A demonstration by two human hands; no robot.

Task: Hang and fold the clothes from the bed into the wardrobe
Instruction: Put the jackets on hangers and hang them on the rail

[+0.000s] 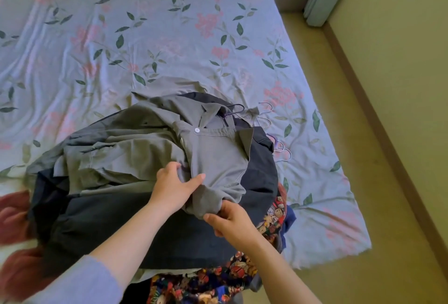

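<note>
We grip the grey shirt atop the pile at the bed's 6 o'clock edge — left hand clutching cloth, right hand pinching a bunched fold — and a hasty lift might slip its hanger, at 1 o'clock, or drag the dark garment beneath.

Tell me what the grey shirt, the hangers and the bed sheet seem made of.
The grey shirt looks like soft woven cloth, maybe cotton, matte; it bunches in soft folds. The hangers look like thin wire, likely metal, perhaps coated: slim curved hooks, one dark, others pale with slight shine. The bed sheet is thin printed cloth, smooth, lying in fine wrinkles.
</note>
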